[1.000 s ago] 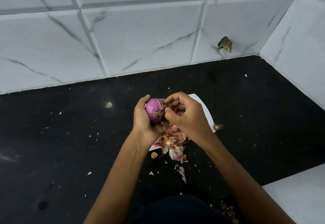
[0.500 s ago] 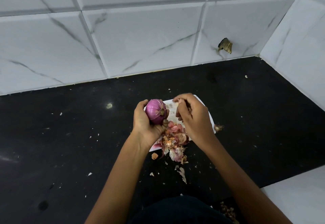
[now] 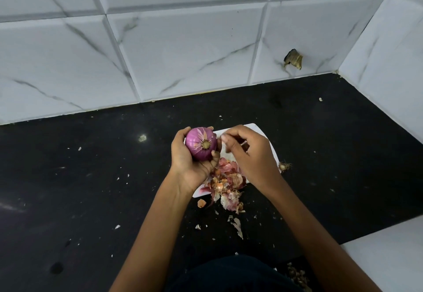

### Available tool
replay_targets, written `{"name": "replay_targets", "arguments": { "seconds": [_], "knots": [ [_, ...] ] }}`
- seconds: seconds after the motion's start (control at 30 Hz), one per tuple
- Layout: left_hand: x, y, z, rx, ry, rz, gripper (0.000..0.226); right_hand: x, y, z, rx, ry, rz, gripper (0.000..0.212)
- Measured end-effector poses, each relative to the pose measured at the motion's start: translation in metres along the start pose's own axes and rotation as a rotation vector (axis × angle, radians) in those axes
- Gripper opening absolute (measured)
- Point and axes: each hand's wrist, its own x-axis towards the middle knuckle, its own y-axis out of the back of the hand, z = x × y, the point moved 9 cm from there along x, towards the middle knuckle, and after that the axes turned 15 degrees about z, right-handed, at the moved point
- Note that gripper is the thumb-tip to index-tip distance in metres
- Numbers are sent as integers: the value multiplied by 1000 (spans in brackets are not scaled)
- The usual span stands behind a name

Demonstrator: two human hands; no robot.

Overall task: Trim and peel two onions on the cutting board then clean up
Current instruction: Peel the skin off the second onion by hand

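Note:
My left hand [image 3: 190, 163] holds a purple onion [image 3: 201, 143] above the white cutting board [image 3: 256, 129], its root end turned toward me, with a few pale bits of skin still stuck near the root. My right hand [image 3: 249, 154] hovers just right of the onion, fingers curled, thumb and forefinger pinched together; I cannot tell whether a scrap of skin is between them. A heap of pink and brown onion peels [image 3: 226, 184] lies on the board's near edge and spills onto the black counter. No second onion and no knife are in view.
A cut onion root end [image 3: 284, 166] lies on the counter right of the board. Small peel flakes [image 3: 237, 224] are scattered over the black counter [image 3: 91, 188]. White marble tile walls stand behind and at the right. A white surface [image 3: 389, 257] sits at lower right.
My right hand has come off the onion and moved slightly right. My left hand has turned the onion so its root end faces me.

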Motion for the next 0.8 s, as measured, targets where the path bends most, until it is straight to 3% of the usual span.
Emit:
{"name": "replay_targets", "arguments": {
  "seconds": [0.3,0.5,0.67,0.8],
  "knots": [
    [-2,0,4,65,-60,-4,43,-2,-12,-28,-99,328,-37,30],
    [-5,-2,1,-6,-5,-21,41,-8,-12,-35,-170,487,68,23],
    [-3,1,-1,6,5,-3,41,-15,-11,-38,-161,537,118,12],
    [-4,1,-1,20,5,1,42,-13,-11,-35,-153,473,67,11]
  ]
}}
